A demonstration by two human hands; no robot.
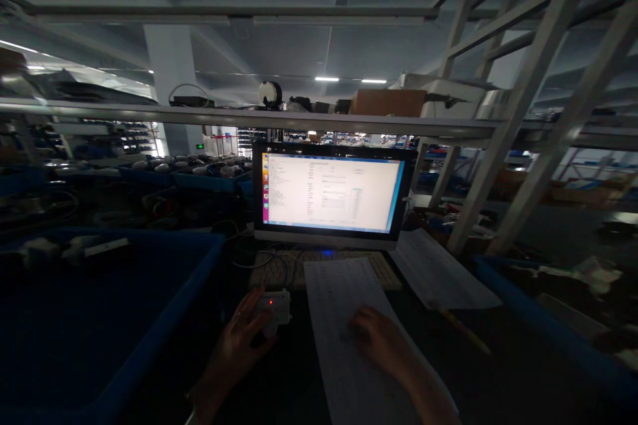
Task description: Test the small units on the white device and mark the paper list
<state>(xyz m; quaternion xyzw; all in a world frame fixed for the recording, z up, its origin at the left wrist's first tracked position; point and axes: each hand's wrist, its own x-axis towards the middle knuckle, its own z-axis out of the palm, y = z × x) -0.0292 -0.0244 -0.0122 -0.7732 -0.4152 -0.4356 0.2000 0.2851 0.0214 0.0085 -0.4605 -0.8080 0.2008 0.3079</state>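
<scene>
Apparently the work is midway: the monitor point(331, 194) shows an open software window, and nothing marks completion or what is left. Before the monitor, a printed sheet point(329, 319) partly hides a keyboard point(272, 272). Below the monitor, the right hand point(381, 339) rests half-curled on that sheet; I cannot tell whether it grips anything. Below the monitor's left edge, the left hand point(239, 339) grips a white box point(282, 309), red indicator point(270, 302) lit. Text is illegible.
</scene>
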